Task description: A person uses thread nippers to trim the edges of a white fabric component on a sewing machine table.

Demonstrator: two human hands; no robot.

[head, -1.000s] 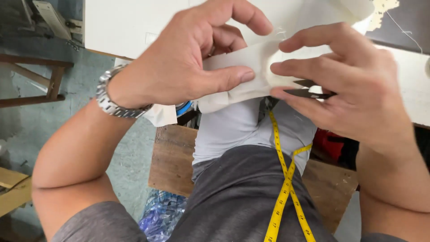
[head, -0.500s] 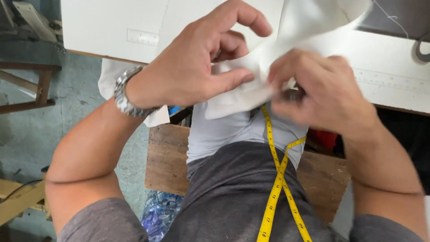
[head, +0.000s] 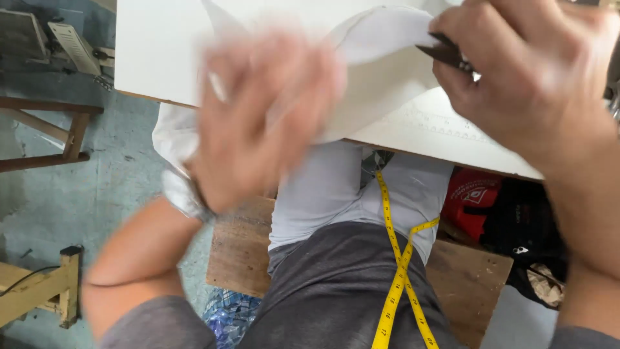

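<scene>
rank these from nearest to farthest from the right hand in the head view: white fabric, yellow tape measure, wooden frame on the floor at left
1. white fabric: touching the right hand, upper middle.
2. yellow tape measure: below, over the lap.
3. wooden frame: far lower left, on the floor.

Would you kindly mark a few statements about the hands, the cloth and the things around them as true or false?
1. The right hand holds a small dark tool against the white cloth. True.
2. A yellow tape measure hangs down over the person's front. True.
3. The left hand is sharp and resting flat on the floor. False: it is blurred and raised at the cloth, by the edge of the white table.
4. The left wrist is bare. False: a metal wristwatch sits on it.
5. The cloth is dark blue. False: it is white.
</scene>
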